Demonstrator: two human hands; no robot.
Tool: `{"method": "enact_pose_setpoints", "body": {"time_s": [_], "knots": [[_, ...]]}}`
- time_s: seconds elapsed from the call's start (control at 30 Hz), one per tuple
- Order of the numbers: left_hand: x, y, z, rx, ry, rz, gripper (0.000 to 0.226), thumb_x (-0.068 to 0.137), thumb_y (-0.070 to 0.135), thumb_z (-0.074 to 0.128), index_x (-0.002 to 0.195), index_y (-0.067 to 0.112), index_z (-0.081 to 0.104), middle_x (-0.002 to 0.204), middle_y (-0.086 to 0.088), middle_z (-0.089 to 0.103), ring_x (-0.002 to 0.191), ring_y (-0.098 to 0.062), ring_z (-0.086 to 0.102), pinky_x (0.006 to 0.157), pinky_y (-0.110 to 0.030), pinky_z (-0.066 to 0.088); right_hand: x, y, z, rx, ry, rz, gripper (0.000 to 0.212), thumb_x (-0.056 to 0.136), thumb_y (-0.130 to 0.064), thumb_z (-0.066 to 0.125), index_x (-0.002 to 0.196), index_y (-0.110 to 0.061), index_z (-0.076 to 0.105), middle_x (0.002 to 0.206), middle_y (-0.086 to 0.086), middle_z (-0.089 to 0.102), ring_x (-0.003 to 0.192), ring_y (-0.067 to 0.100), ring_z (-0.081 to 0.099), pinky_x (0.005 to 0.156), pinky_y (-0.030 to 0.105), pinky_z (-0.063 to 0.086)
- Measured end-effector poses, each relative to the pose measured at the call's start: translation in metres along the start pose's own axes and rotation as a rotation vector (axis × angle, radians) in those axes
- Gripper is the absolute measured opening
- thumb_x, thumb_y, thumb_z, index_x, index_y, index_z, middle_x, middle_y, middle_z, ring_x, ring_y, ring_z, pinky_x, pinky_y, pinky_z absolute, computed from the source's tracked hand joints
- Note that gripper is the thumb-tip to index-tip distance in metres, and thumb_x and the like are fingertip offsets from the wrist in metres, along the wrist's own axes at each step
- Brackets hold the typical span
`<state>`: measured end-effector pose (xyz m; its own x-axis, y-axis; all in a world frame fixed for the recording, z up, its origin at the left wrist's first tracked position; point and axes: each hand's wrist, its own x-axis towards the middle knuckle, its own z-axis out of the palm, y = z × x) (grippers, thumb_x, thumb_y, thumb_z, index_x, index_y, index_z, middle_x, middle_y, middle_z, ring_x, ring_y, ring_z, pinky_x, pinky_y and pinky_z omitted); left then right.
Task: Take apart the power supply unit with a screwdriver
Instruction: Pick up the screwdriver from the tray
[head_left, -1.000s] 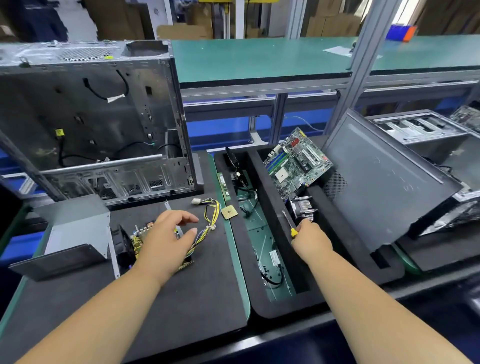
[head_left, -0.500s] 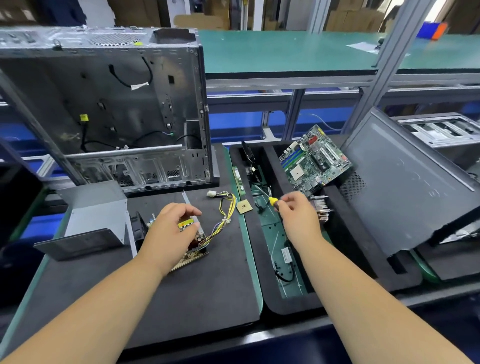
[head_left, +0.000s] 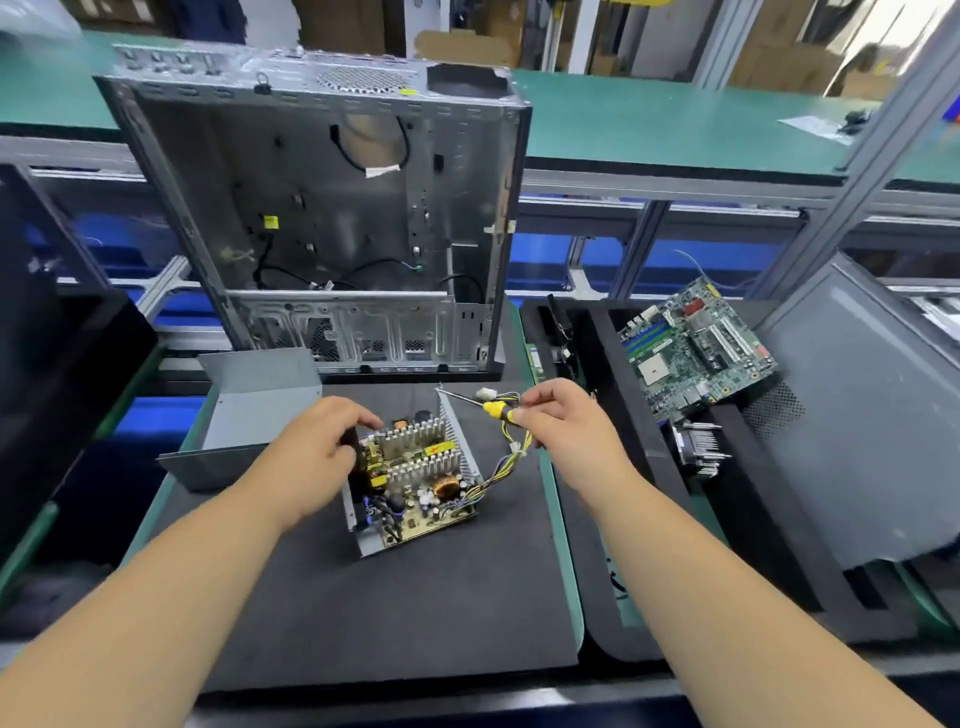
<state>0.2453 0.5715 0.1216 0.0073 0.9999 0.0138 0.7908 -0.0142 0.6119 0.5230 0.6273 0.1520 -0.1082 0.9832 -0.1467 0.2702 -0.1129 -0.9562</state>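
The power supply unit lies opened on the black mat, near the middle of it and closer to its far edge, with the circuit board, the heat sinks and a copper coil exposed. The left hand grasps the left side of the unit with curled fingers. The right hand pinches the yellow handle of the screwdriver; its metal shaft points left, above the far right corner of the unit. A bundle of yellow and black cables goes out from the right side of the unit, under the right hand. The grey metal cover stands at the left edge of the mat. An empty computer case stands upright at the far edge. A motherboard leans in the black foam tray to the right.
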Motion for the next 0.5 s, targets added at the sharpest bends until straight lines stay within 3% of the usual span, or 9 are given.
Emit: {"method": "enact_pose_setpoints", "body": {"time_s": [0.07, 0.17, 0.27, 0.43, 0.5], "knots": [[0.002, -0.011, -0.009, 0.183, -0.116, 0.080, 0.062, 0.075, -0.013, 0.047, 0.121, 0.025, 0.063, 0.137, 0.004, 0.051, 0.132, -0.018, 0.041, 0.114, -0.030, 0.029, 0.001, -0.001, 0.008, 0.004, -0.010, 0.009, 0.005, 0.090, -0.019, 0.066, 0.091, -0.017, 0.062, 0.079, -0.003, 0.073, 0.064, 0.010, 0.056, 0.069, 0.030, 0.045], [0.006, -0.026, -0.019, 0.423, -0.277, 0.128, 0.071, 0.075, -0.001, 0.060, 0.138, 0.030, 0.051, 0.154, 0.012, 0.032, 0.145, -0.013, 0.024, 0.115, -0.025, 0.021, 0.002, -0.003, 0.020, -0.002, -0.044, 0.030, 0.011, 0.098, -0.020, 0.054, 0.095, -0.012, 0.060, 0.083, -0.003, 0.077, 0.069, 0.016, 0.054, 0.070, 0.032, 0.043], [0.016, -0.035, -0.025, 0.430, -0.275, 0.198, 0.071, 0.073, 0.020, 0.080, 0.136, 0.033, 0.051, 0.148, 0.017, 0.038, 0.137, -0.010, 0.035, 0.110, -0.025, 0.031, 0.003, -0.005, 0.032, 0.002, -0.037, 0.056, 0.016, 0.100, -0.023, 0.053, 0.100, -0.010, 0.062, 0.087, -0.001, 0.077, 0.073, 0.019, 0.050, 0.073, 0.035, 0.043], [0.029, -0.039, -0.032, 0.411, -0.228, 0.327, 0.056, 0.071, 0.031, 0.083, 0.122, 0.031, 0.060, 0.125, 0.016, 0.055, 0.116, -0.010, 0.052, 0.095, -0.029, 0.045, 0.003, -0.011, 0.050, 0.098, 0.015, 0.075, 0.014, 0.093, -0.017, 0.064, 0.105, -0.024, 0.066, 0.106, 0.004, 0.072, 0.077, 0.020, 0.059, 0.076, 0.033, 0.048], [0.032, -0.041, -0.033, 0.450, -0.222, 0.386, 0.053, 0.070, 0.036, 0.083, 0.119, 0.030, 0.062, 0.120, 0.014, 0.057, 0.111, -0.012, 0.055, 0.092, -0.030, 0.045, 0.001, -0.012, 0.055, 0.112, 0.035, 0.082, 0.017, 0.091, -0.015, 0.068, 0.105, -0.025, 0.067, 0.103, 0.004, 0.070, 0.072, 0.016, 0.059, 0.073, 0.030, 0.050]]}}
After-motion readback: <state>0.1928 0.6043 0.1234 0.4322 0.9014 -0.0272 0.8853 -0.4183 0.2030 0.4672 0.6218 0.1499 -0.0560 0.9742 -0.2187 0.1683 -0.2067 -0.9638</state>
